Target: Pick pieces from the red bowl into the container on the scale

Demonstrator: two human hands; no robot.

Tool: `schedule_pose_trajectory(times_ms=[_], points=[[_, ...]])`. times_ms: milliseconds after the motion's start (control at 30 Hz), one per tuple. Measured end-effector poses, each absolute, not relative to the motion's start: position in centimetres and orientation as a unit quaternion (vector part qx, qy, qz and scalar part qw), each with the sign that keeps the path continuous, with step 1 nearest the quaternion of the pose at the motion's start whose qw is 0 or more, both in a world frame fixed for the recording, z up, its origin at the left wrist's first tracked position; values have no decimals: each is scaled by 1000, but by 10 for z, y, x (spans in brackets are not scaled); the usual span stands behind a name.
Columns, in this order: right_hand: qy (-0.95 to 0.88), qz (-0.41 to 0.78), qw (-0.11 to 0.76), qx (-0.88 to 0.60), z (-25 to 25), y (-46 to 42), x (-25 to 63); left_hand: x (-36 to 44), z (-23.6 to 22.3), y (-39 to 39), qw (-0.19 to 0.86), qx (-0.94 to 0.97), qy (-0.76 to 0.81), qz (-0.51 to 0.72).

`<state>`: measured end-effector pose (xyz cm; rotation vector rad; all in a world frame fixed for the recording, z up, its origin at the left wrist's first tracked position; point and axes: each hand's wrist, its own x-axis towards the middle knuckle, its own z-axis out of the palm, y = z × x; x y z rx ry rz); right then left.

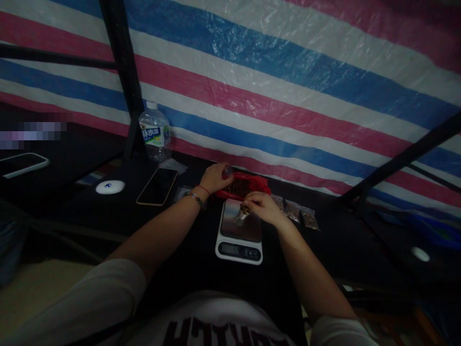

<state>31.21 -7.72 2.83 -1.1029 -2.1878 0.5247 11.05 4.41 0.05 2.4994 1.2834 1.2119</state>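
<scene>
My right hand [264, 207] is closed at the rim of a small see-through container [242, 217] with brown bits in its top. That container is over the metal plate of a white digital kitchen scale [239, 252]; I cannot tell whether it rests there. Behind the scale lies an open red plastic bag [262, 183] filled with brown dried pieces [238, 186]. At the bag's left edge, my left hand [216, 177] has its fingers curled around a small, partly clear thing [228, 171], too dark to name.
Several small clear bags of brown pieces [292, 210] lie right of the scale. To the left are a dark-screened phone [157, 186], a white oval device [110, 187] and a large plastic bottle [154, 132]. Black metal posts [124, 62] stand before a striped plastic sheet [252, 91].
</scene>
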Motion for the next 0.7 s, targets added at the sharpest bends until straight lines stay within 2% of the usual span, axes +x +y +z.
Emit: schedule_pose_trajectory(times_ms=[300, 700], points=[[-827, 194, 332, -409, 33, -75, 310, 111, 1, 43, 47, 815, 426, 391], [-844, 220, 296, -388, 34, -77, 306, 111, 4, 41, 54, 814, 428, 388]])
